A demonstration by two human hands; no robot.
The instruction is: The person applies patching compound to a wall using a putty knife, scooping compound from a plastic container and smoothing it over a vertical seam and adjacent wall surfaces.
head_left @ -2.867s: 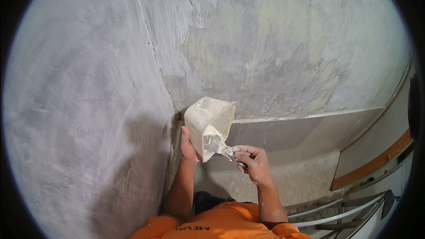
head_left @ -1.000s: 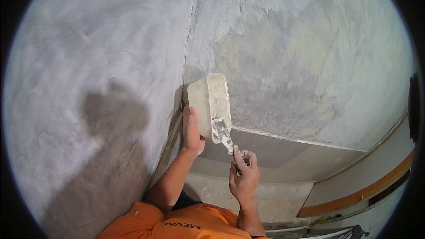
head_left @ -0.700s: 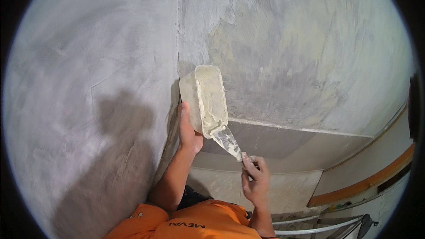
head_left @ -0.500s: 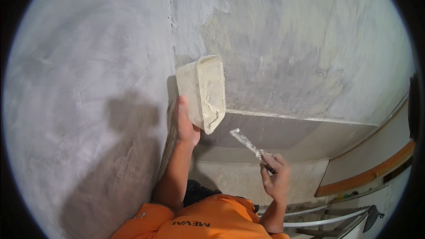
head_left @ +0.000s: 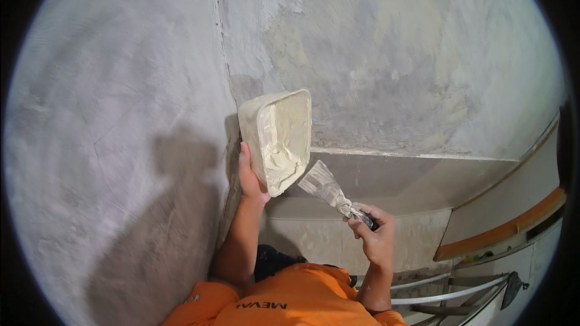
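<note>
My left hand [head_left: 251,175] grips an off-white plastic tub [head_left: 255,136] from its outer side and lower end. The tub is tilted so its open mouth faces right, and pale filler paste [head_left: 283,160] coats the inside, thickest at the lower end. In my right hand [head_left: 374,235] is a putty knife [head_left: 323,184], held by its dark handle. Its broad blade is smeared with paste and points up and left toward the tub's lower rim, a small gap apart from it.
Grey-white plastered wall [head_left: 386,66] fills the upper view, meeting another plastered surface [head_left: 121,84] at a corner on the left. A pale ledge edge [head_left: 411,154] crosses behind the knife. At lower right are an orange-brown wooden strip [head_left: 501,229] and metal rails [head_left: 447,293].
The tub has come slightly lower and turned to show more of its inside. The putty knife has rotated, showing its blade's broad face, and moved closer to the tub's lower end.
</note>
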